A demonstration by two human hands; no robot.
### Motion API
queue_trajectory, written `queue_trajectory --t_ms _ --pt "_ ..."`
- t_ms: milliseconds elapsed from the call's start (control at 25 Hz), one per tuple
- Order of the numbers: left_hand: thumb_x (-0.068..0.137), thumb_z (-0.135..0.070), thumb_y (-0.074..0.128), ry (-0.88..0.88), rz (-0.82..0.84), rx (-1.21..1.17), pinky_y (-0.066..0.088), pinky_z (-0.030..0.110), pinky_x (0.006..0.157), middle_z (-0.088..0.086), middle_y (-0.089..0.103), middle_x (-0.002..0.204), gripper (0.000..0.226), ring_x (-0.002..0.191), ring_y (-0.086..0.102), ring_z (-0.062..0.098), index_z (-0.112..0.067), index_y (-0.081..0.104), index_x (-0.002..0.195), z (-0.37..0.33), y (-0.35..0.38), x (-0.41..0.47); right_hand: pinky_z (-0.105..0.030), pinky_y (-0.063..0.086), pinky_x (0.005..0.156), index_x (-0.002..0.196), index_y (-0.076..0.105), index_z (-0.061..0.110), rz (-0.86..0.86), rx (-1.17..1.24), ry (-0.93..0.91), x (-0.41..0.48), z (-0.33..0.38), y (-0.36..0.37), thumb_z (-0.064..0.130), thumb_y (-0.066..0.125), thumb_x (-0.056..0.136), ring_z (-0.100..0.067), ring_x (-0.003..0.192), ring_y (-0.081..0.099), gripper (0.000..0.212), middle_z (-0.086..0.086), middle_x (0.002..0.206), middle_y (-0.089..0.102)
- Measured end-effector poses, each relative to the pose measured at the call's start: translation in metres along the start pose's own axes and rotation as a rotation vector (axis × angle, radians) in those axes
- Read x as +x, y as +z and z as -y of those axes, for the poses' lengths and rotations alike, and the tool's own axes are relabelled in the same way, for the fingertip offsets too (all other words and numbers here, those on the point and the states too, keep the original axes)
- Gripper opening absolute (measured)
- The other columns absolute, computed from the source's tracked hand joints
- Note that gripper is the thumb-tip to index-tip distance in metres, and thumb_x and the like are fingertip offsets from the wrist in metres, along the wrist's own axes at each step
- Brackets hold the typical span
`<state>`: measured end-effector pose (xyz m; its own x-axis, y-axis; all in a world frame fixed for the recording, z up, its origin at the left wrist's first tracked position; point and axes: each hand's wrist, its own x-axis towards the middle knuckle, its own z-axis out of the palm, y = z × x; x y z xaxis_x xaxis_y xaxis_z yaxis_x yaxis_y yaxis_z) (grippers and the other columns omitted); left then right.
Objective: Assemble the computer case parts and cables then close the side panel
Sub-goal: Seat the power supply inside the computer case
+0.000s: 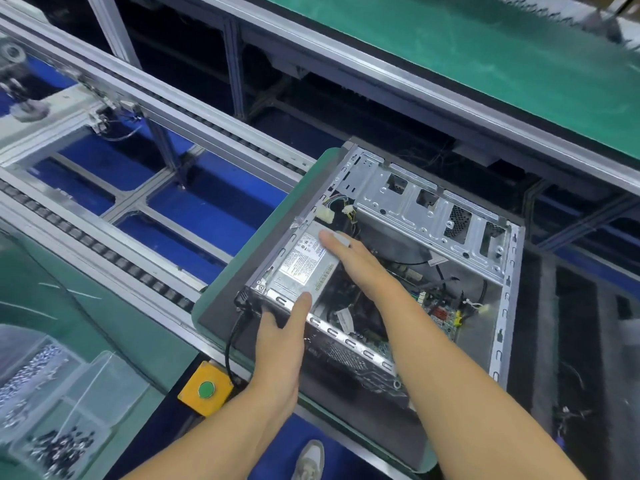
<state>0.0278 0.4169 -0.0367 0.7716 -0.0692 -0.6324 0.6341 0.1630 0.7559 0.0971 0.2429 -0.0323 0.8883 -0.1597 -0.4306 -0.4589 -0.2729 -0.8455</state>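
An open computer case (498,271) lies on its side on a green-edged pallet (221,306), side panel off. A silver power supply (301,261) sits in its near-left corner, with loose cables (341,206) above it and the motherboard (440,306) to the right. My right hand (356,258) lies flat on the power supply's right edge, fingers straight. My left hand (280,334) is at the case's rear wall, thumb resting on the power supply's near corner, fingers against the back beside a black power cord (232,337).
The pallet sits on a roller conveyor (104,244) with aluminium rails. A yellow box with a green button (206,389) is at the conveyor's near edge. Clear bins of screws (52,410) stand at lower left. A green-topped bench (485,64) runs behind.
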Motion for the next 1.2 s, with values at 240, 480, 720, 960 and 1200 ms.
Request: queue_trajectory --t_ms 240,480,720,960,1200 --pt "0.079 -0.066 0.063 0.091 0.024 0.090 0.022 0.032 0.113 -0.005 0.018 0.162 0.105 0.147 0.022 0.013 -0.018 0.011 0.157 -0.002 -0.006 -0.012 -0.037 0.041 0.099 0.110 0.073 0.037 -0.051 -0.023 0.024 0.006 -0.004 -0.001 0.087 0.051 0.076 -0.011 0.107 0.068 0.065 0.010 0.107 0.076" --pt "0.065 -0.081 0.058 0.175 0.016 0.230 0.029 0.027 0.110 -0.011 0.033 0.156 0.113 0.140 0.035 0.009 -0.022 0.026 0.155 0.009 -0.022 -0.026 -0.023 0.035 0.084 0.104 0.075 0.046 0.052 -0.046 -0.029 0.002 -0.006 0.000 0.077 0.047 0.086 0.011 0.092 0.067 0.046 0.020 0.104 0.076" --pt "0.066 -0.078 0.054 -0.017 0.012 0.016 0.022 0.038 0.119 -0.011 0.027 0.158 0.110 0.144 0.028 0.013 -0.021 0.022 0.155 -0.002 -0.043 -0.011 -0.044 0.031 0.109 0.117 0.070 0.051 0.068 -0.003 0.077 0.008 -0.011 0.002 0.096 0.052 0.064 -0.010 0.123 0.058 0.071 0.019 0.124 0.069" --pt "0.075 -0.063 0.052 -0.103 0.169 -0.180 0.012 0.046 0.122 -0.014 0.026 0.158 0.090 0.149 0.015 0.015 -0.027 0.025 0.154 -0.013 -0.040 0.003 -0.047 0.023 0.101 0.114 0.070 0.054 0.117 0.017 0.125 0.017 -0.014 -0.001 0.097 0.052 0.063 -0.004 0.122 0.050 0.069 0.027 0.118 0.070" --pt "0.072 -0.054 0.059 -0.122 0.178 -0.249 0.025 0.054 0.117 -0.015 0.062 0.120 0.059 0.129 0.047 0.015 -0.023 0.058 0.123 -0.021 -0.036 0.018 -0.047 0.023 0.109 0.123 0.068 0.048 0.083 0.025 0.134 0.022 -0.017 -0.003 0.097 0.055 0.062 -0.017 0.135 0.048 0.079 0.019 0.130 0.066"
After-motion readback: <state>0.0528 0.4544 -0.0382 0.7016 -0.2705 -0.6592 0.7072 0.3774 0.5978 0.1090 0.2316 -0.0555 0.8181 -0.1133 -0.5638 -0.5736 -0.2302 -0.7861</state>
